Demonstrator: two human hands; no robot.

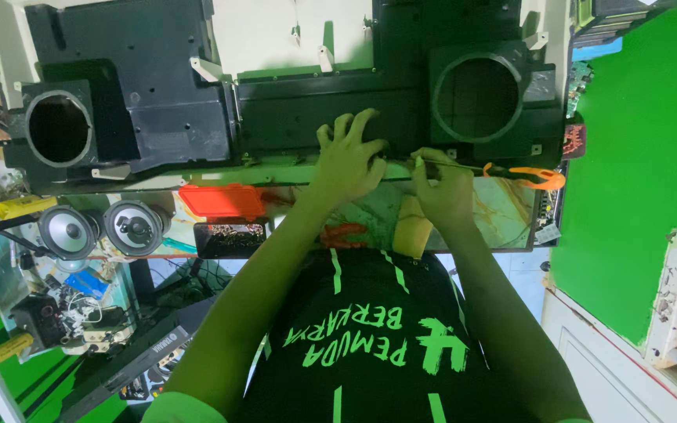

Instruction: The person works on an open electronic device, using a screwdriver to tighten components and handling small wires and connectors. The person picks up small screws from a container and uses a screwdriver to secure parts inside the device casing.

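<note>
Starting at the far left, the black speaker housing (174, 86) lies across the bench with a round opening (58, 128) cut in its end. Below that, two loose speaker drivers (66, 231) sit side by side near the bench edge. Just right of them is an orange-red plastic case (221, 200), with a dark flat phone-like object (229, 239) beneath it (I can't tell what it is from here).

My left hand (348, 157) rests on the housing's near edge, about midway along. Its fingers are spread apart and pressed flat on the black plastic, gripping nothing. Just beside it, my right hand (442, 188) has its fingertips pinched together on the thin metal shaft of a screwdriver (511, 171). The tool lies nearly level along the front lip of the housing, its orange handle pointing right, away from my hand. The tip seems to be at my fingers, though they hide it.

Above the handle is the housing's second round opening (476, 98), and a green wall (644, 157) fills the right side.
</note>
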